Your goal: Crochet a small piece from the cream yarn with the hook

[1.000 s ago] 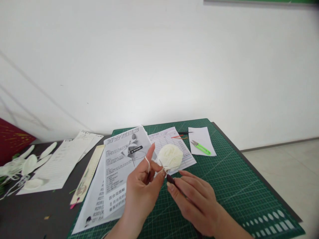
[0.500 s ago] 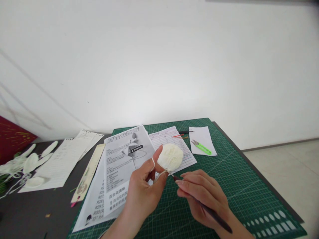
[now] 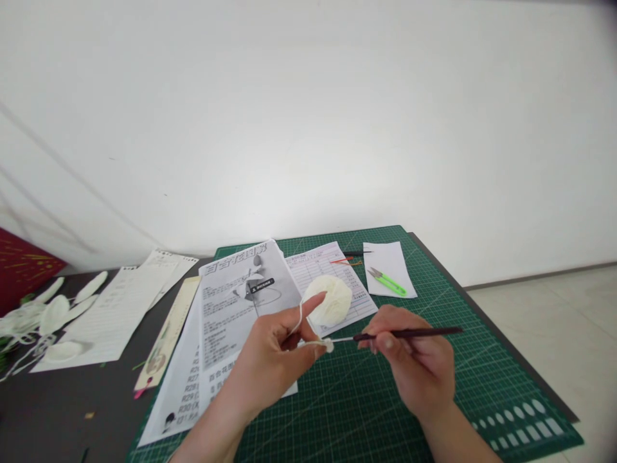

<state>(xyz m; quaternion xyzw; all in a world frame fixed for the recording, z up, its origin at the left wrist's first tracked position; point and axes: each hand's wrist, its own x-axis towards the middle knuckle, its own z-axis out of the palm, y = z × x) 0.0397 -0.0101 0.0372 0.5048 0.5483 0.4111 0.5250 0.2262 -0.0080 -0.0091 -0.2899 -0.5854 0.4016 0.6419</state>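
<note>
My left hand [image 3: 279, 360] pinches a small piece of white crochet work [image 3: 329, 345] between thumb and fingers, with its index finger raised and white yarn [image 3: 299, 319] looped over it. In my right hand [image 3: 414, 360] is a crochet hook [image 3: 409, 332] with a dark handle, held almost level. Its thin metal tip reaches left to the small white piece. A cream ball of yarn [image 3: 332, 301] lies just behind my left fingertips, on a printed sheet [image 3: 359, 305].
A green cutting mat [image 3: 463, 360] carries printed pattern pages [image 3: 241, 302], green thread snips [image 3: 388, 283] on white paper [image 3: 402, 257], and a red tool. At the left are a long ruler-like strip [image 3: 168, 328], handwritten sheets [image 3: 110, 315] and white crocheted petals [image 3: 55, 315].
My right hand has turned the hook from a steep slant to nearly level and moved slightly right. My left hand's work has shifted a little lower, apart from the yarn ball.
</note>
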